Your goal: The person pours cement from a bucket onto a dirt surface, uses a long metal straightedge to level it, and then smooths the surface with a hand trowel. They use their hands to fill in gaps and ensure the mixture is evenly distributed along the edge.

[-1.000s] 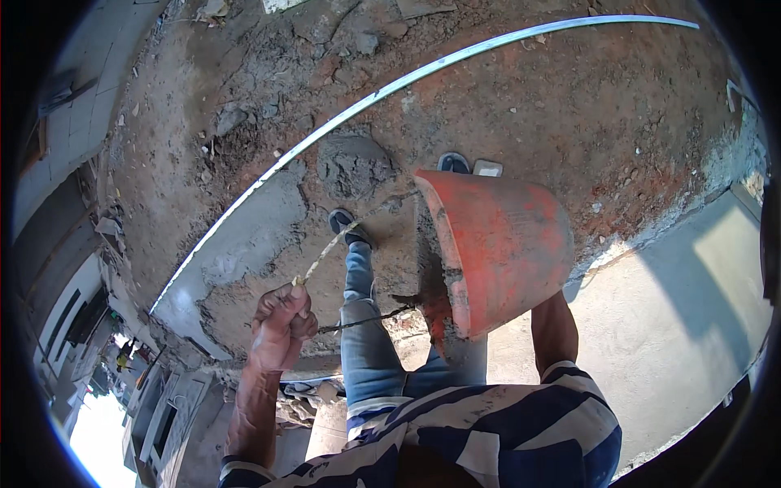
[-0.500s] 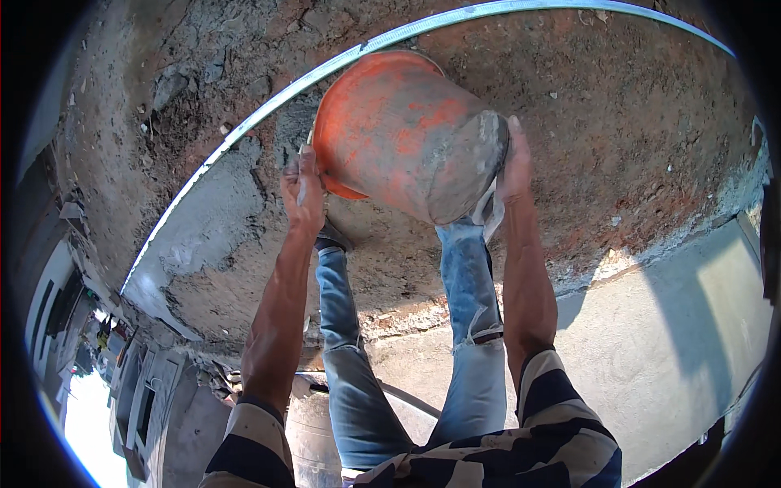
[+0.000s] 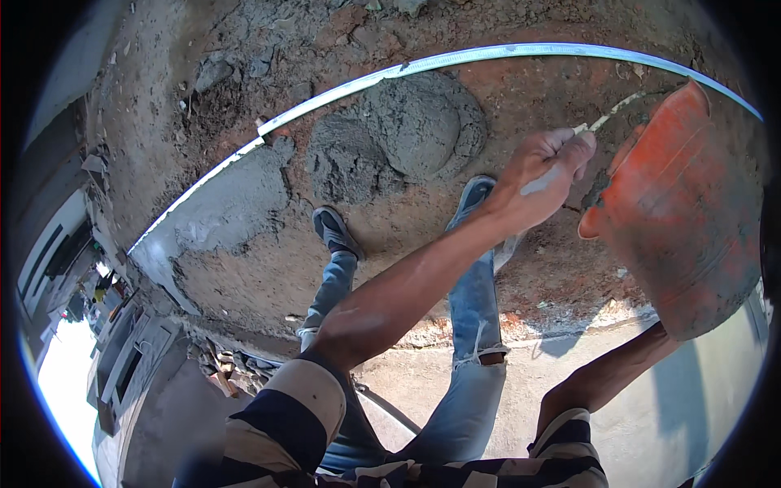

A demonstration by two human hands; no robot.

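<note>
The orange bucket [image 3: 683, 232], smeared grey, hangs tilted at the right of the frame, its mouth toward the upper left. The left hand [image 3: 547, 177], fingers curled tight, grips the pale rope handle [image 3: 618, 110] near the bucket's rim. The right forearm [image 3: 610, 370] runs up to the bucket's base, which hides the right hand, so I cannot tell its grip. Wet mortar [image 3: 423, 122] lies in two joined heaps at upper centre, its upper edge against a long pale strip [image 3: 504, 53] that curves across the frame. Below the heaps stand two shoes [image 3: 333, 229]; the left forearm crosses in front of the right leg. A smoothed grey patch [image 3: 228, 207] lies left of centre, stones [image 3: 213, 71] at upper left, and a pale slab [image 3: 626, 415] at lower right
</note>
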